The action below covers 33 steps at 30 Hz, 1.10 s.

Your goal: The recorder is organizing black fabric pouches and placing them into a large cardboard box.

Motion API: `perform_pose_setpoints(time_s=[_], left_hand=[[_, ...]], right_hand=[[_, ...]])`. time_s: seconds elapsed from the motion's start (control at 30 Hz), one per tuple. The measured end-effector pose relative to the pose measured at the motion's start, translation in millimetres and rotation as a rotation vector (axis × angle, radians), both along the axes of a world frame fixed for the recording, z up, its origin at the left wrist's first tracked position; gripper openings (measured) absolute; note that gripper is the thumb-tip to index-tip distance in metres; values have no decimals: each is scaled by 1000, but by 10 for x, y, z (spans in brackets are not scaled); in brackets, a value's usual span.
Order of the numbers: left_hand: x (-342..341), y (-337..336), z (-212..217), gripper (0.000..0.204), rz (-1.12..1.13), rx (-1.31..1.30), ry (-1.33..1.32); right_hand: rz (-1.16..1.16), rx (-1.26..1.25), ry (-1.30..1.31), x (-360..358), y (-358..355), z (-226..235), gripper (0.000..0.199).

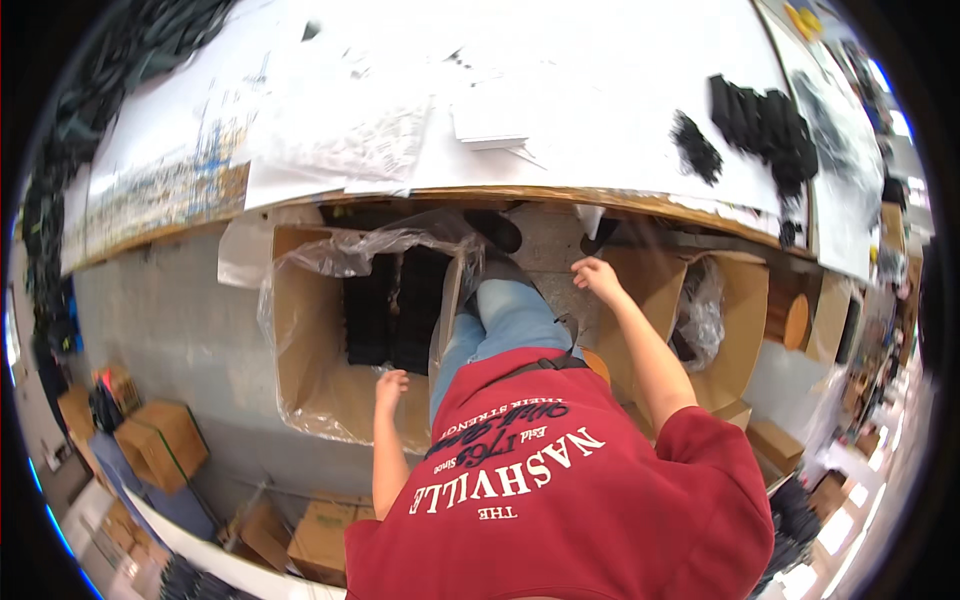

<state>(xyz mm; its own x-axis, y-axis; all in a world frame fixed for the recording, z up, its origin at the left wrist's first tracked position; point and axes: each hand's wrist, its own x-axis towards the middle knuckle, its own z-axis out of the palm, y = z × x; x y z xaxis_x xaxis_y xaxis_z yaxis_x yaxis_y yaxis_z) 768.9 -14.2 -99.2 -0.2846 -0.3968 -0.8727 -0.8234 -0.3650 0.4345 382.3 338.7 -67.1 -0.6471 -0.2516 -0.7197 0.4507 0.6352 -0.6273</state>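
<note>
- left hand [390,390] hangs over the open cardboard box [300,370] lined with clear plastic, grip loose, fingers curled, holding nothing
- black parts [395,305] sit stacked inside that box, up against its far wall
- right hand [597,277] is reaching out near the second box [745,300]; grip looks half open and empty
- bench [600,110] above is covered in white paper

A long worktable [600,130] runs across the far side, with paper sheets [340,120] spread on it and a heap of small parts [765,125] toward its right end. Below its near edge, on the floor, a plastic-lined open box [305,330] sits left of the person's legs, with stacked parts [395,305] inside. A second open box [735,300] sits to the right, its contents hard to make out. Smaller cartons [160,440] stand further left.
</note>
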Motion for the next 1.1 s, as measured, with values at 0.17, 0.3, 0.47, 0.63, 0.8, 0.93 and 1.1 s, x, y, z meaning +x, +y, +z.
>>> perform_pose_setpoints(time_s=[0.17, 0.3, 0.47, 0.63, 0.8, 0.93, 1.1], left_hand=[[-593, -539, 203, 22, 13, -174, 152], [-953, -546, 281, 22, -222, -116, 118], [-1375, -81, 329, 25, -428, -14, 145], [-1623, 285, 418, 28, -915, -185, 274], [-2230, 626, 651, 24, -465, -41, 122], [-3254, 1211, 1106, 26, -629, -120, 37], [-5107, 2360, 1703, 30, -792, 115, 437]], right_hand=[[-190, 118, -111, 962, 615, -15, 22], [-323, 187, -185, 1450, 948, -55, 19], [-475, 120, -132, 1341, 1262, -83, 21], [-688, 408, 529, 498, 1169, 253, 15], [-850, 154, 851, -876, 1369, 716, 13], [-749, -103, 830, -1801, 1661, 1035, 11], [-696, -273, 1003, -2668, 1868, 1143, 9]])
